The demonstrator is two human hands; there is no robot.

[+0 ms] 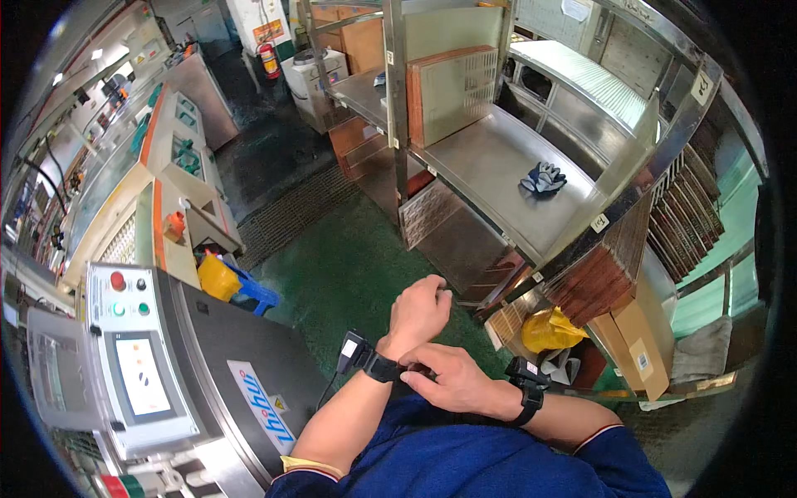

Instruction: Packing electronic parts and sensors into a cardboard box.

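Note:
Both my forearms come together in front of my blue shirt. My left hand (421, 314) is held out above the floor with its fingers curled into a loose fist, and I see nothing in it. Around the left wrist runs a black strap (383, 368) carrying a small black device (354, 352) with a white label and a cable. My right hand (455, 379) reaches across to that wrist, thumb and fingers pinching the strap; its fingertips are partly hidden. A similar strapped black device (529, 380) sits on the right wrist.
At left stands a machine with a control panel (139, 365). Behind it are a yellow container (217, 277) and a blue one (256, 292). To the right, a metal rack holds grey gloves (543, 178), upright boards (452, 93), stacked brown panels (599, 270) and a cardboard box (635, 349).

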